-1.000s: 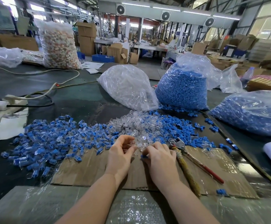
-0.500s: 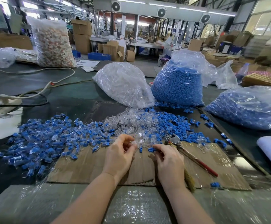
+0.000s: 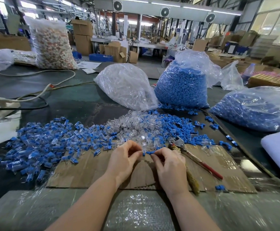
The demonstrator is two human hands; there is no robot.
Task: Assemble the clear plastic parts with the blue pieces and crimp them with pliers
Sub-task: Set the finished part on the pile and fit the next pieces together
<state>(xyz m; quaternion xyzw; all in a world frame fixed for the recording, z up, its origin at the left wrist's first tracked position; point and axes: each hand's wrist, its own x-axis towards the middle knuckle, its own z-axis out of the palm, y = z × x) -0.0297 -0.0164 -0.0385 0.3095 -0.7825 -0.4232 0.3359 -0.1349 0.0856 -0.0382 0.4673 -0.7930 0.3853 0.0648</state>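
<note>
My left hand point(image 3: 123, 160) pinches a small clear plastic part point(image 3: 143, 150) between thumb and fingers, just above the cardboard sheet point(image 3: 89, 170). My right hand point(image 3: 170, 164) pinches a blue piece point(image 3: 150, 152) right beside it, almost touching. Behind the hands lies a heap of loose clear parts point(image 3: 132, 127), with loose blue pieces point(image 3: 174, 129) to its right. A spread of assembled blue-and-clear parts point(image 3: 41, 147) covers the table on the left. Pliers point(image 3: 186, 152) with a red handle and a wrapped handle lie on the cardboard, right of my right hand.
A bag of clear parts point(image 3: 127, 85) and a bag of blue pieces point(image 3: 182, 85) stand behind the heaps. Another bag of blue pieces point(image 3: 256, 109) lies at the right, near a white roll point(image 3: 279, 150). Cables point(image 3: 35, 97) run across the left. Bubble wrap point(image 3: 136, 212) covers the near edge.
My right hand drew back from the heap with a blue piece and brought it close to the clear part in my left hand. The pliers have not moved.
</note>
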